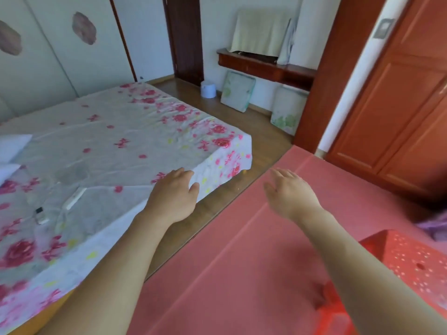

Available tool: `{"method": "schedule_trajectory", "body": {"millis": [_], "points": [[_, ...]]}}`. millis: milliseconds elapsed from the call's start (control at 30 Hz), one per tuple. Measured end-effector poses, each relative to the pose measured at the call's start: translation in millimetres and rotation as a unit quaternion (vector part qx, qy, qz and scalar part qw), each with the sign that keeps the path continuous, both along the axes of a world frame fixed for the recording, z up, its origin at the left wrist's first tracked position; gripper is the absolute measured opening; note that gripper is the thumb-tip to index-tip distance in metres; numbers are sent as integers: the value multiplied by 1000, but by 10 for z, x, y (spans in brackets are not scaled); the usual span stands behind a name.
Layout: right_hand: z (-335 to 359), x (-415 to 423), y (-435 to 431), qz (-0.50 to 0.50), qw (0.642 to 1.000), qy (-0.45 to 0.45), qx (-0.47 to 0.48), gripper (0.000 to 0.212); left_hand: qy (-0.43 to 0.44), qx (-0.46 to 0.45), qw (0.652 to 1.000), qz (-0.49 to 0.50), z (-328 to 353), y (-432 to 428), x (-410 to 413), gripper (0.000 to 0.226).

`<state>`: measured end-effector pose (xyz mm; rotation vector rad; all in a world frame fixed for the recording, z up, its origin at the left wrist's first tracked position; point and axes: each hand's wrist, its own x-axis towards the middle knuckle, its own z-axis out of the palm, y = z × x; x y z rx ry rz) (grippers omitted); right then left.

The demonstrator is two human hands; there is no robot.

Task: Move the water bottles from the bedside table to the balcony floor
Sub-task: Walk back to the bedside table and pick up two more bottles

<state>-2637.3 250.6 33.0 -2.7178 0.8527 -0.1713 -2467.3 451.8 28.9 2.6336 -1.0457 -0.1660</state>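
While you are reaching both bare arms forward, the view is smearing slightly, so small items are reading poorly.

- Water bottles: not showing anywhere in this view, so their place cannot be told.
- Bed (pixel 116 141), left half of the frame: a white bar-shaped object (pixel 75 198) and a small black-and-white object (pixel 40 215) are lying on the flowered sheet at lower left, both too blurred to name. The left edge is cutting off a white pillow (pixel 12 146).
- Red perforated stool (pixel 406 259), lower right: your right forearm is crossing in front of it, and the bottom edge is cutting it off.
- Purple thing (pixel 435 226), right edge: mostly out of frame and not identifiable.
- Shelf (pixel 266 66), upper centre: a pale cloth (pixel 258 32) is draping over whatever is standing there, hiding it.
- Two flat flowered pads (pixel 238 94) are leaning against the wall beneath the shelf. The dark wooden frame is hiding part of the right one.
- Left hand (pixel 173 189), centre of the frame: it is hovering at the near corner of the bed. Its fingers (pixel 183 172) are lying relaxed and gently bent, gripping nothing. Whether they are touching the sheet cannot be told.
- Right hand (pixel 289 192), right of centre: it is hanging over the pink floor covering (pixel 242 250). Its fingers (pixel 280 174) are spreading loosely, nearly straight, holding nothing.
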Motion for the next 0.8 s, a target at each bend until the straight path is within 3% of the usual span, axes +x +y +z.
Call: {"method": "schedule_trajectory", "body": {"millis": [300, 533, 800], "points": [[-104, -153, -1147, -117, 993, 23, 15, 51, 2, -2, 992, -127, -71, -1650, 247, 43], [45, -6, -2290, -141, 989, 14, 31, 41, 1, 19, 991, -130, 13, -2847, 440, 44], [127, 290, -3393, -130, 991, 10, 43, 55, -5, 24, 993, -117, 207, -3849, 724, 41]]}}
